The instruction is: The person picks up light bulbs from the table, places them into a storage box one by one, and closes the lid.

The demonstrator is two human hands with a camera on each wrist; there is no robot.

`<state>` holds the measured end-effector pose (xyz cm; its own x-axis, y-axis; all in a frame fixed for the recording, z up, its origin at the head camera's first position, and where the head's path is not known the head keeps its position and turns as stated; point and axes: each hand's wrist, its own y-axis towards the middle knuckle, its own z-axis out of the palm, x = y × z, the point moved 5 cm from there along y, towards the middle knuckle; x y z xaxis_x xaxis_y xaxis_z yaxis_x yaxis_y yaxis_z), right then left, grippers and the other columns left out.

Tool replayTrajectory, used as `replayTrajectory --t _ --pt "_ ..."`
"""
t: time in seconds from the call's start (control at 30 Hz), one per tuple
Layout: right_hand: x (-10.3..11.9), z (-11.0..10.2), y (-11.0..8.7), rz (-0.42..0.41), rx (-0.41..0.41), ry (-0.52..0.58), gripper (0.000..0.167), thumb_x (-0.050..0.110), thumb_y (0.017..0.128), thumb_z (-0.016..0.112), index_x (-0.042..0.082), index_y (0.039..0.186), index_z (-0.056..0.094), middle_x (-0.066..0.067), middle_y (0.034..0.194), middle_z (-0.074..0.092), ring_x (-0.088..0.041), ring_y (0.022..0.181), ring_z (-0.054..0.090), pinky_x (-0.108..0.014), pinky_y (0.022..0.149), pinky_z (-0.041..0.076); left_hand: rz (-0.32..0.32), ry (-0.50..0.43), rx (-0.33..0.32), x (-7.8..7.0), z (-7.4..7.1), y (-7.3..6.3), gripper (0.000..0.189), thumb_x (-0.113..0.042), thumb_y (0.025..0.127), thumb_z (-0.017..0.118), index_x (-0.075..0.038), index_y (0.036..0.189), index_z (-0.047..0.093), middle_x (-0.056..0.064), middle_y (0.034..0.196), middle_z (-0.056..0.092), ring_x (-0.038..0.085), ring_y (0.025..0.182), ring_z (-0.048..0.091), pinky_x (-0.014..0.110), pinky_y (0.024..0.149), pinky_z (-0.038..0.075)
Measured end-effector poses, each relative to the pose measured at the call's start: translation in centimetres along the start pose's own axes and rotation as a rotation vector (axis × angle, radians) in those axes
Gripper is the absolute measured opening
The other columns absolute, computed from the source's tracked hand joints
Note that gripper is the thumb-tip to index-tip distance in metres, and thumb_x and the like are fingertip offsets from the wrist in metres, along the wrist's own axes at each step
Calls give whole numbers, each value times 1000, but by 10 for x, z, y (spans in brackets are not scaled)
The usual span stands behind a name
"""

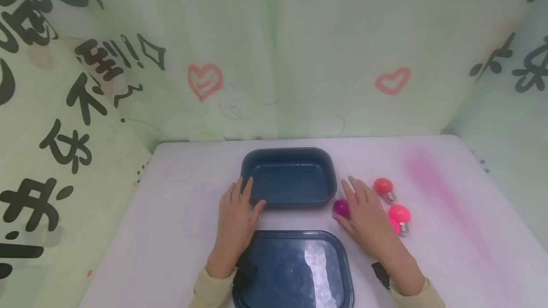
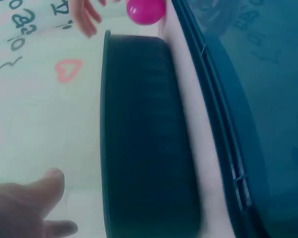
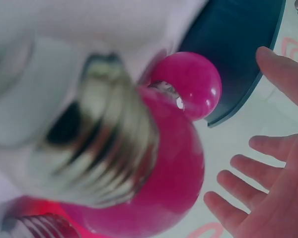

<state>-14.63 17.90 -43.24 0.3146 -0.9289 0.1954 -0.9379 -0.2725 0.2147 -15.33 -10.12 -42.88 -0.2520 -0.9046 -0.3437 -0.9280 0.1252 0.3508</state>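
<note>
Several bulbs point(image 1: 399, 213) around right grip point(image 1: 370, 220), fingers apart; blue container point(image 1: 291, 179) near left grip point(image 1: 234, 225), likewise apart; flat tray point(image 1: 284, 270) beside container.

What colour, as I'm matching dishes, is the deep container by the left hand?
Dark teal-blue; the head view shows the deep container best.

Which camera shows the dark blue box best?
The head view: the box shows almost whole, inside included. The left wrist view cuts off one end; the right wrist view catches just part, behind a magenta bulb.
</note>
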Motion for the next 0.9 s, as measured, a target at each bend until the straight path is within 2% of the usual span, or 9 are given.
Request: replayTrajectory --t 0.17,0.3,0.4,0.6,0.9 --pt "-4 0 0 8 -6 20 90 29 78 84 -2 147 36 -26 144 42 -45 131 41 -58 104 44 -1 -36 -37 4 -3 8 62 -37 97 61 -1 145 46 27 143 47 44 130 46 59 108 38" --pt "-6 0 0 22 10 37 85 25 78 85 -2 145 39 -26 142 45 -45 129 44 -57 100 48 -40 -81 -23 9 -2 15 60 -36 98 60 -2 146 46 25 144 47 43 132 45 59 109 37" --pt "-6 -1 -1 24 19 58 81 21 78 85 -2 142 43 -25 139 48 -44 127 47 -55 98 50 -46 -124 -21 12 -3 20 57 -33 99 61 -3 145 47 24 144 48 42 132 46 57 110 37" --pt "-6 1 -3 32 40 75 74 17 76 86 -2 138 50 -22 132 54 -39 121 52 -50 91 55 -28 -198 -59 19 -4 28 51 -27 98 62 -2 141 51 21 141 52 39 130 48 53 110 39" --pt "-6 2 -6 34 62 75 70 12 74 88 1 134 54 -18 125 57 -35 117 54 -47 87 58 -60 -262 -104 33 -3 36 45 -21 98 64 -1 137 55 19 138 55 37 130 49 50 109 40"
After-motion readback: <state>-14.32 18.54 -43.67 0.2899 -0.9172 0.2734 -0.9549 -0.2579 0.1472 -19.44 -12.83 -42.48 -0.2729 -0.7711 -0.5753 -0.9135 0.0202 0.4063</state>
